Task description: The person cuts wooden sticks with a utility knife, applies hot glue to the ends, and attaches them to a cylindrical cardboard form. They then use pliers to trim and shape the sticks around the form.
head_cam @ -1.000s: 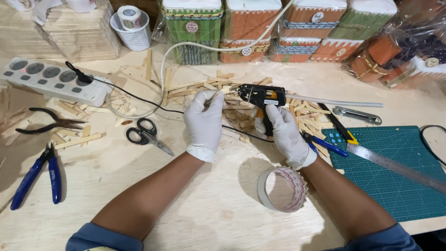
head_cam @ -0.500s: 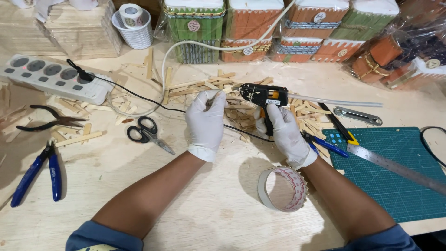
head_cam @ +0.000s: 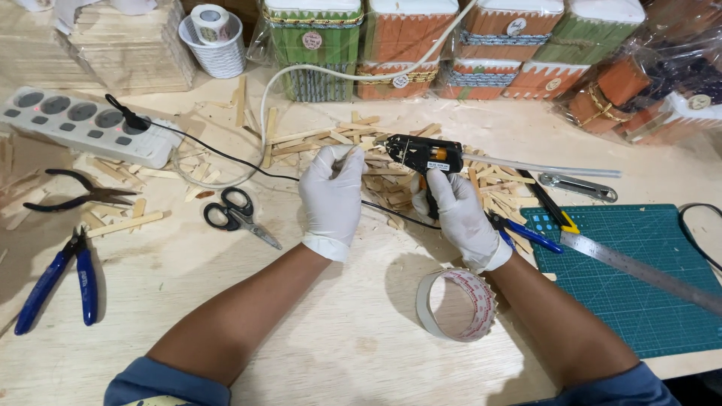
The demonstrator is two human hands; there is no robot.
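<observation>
Here, over the table (head_cam: 353,346): right hand (head_cam: 460,218) clamped on black glue gun (head_cam: 421,154), just above the stick pile (head_cam: 376,177). Left hand (head_cam: 331,197) pinched near the nozzle, apparently on a small stick; hard to tell. Likely risks: burnt fingertips, cord (head_cam: 226,158) snagging on scissors (head_cam: 239,218) left of pile.

Wrapped boxes and labels, placed relative to the glue gun (head_cam: 423,156).
Clear-wrapped green and orange boxes (head_cam: 421,45) stand behind it, bearing small round labels (head_cam: 311,40); gun carries an orange sticker.
</observation>
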